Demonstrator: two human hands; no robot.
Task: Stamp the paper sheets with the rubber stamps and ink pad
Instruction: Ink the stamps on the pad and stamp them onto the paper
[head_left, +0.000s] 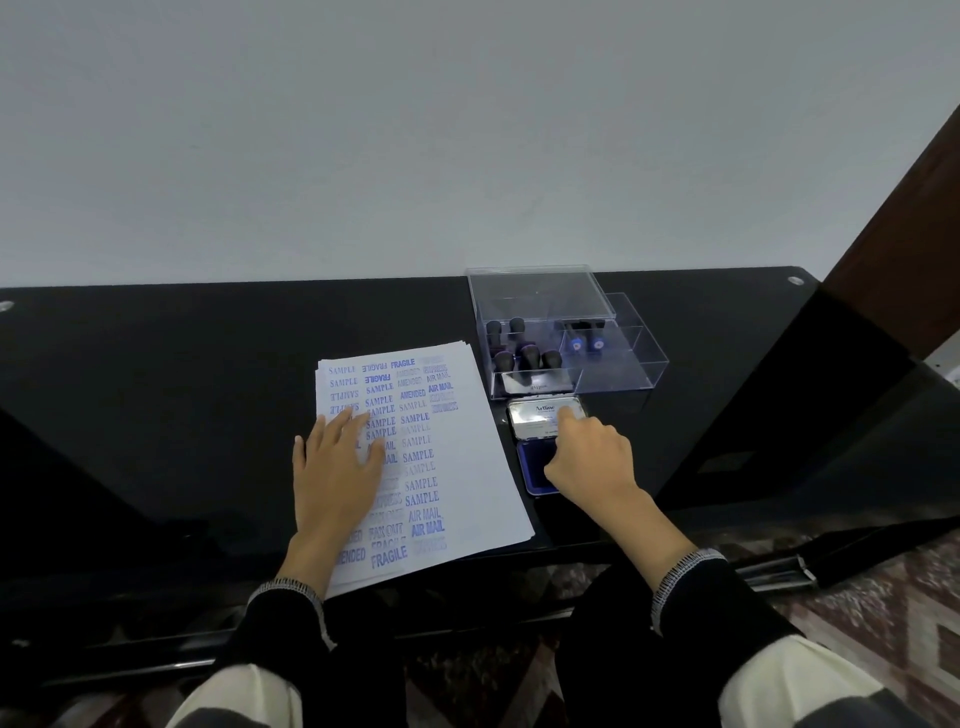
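Black table (156, 364): ink pad (535, 467) under right hand (592, 457).

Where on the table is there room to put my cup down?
Left of the paper sheets, the black table is bare. Another patch lies behind the sheets, by the wall. The right is crowded: clear box, ink pad, right hand.

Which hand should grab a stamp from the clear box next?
Right. The right hand is at the open ink pad, just before the clear box of stamps. The left hand lies flat on the paper sheets.
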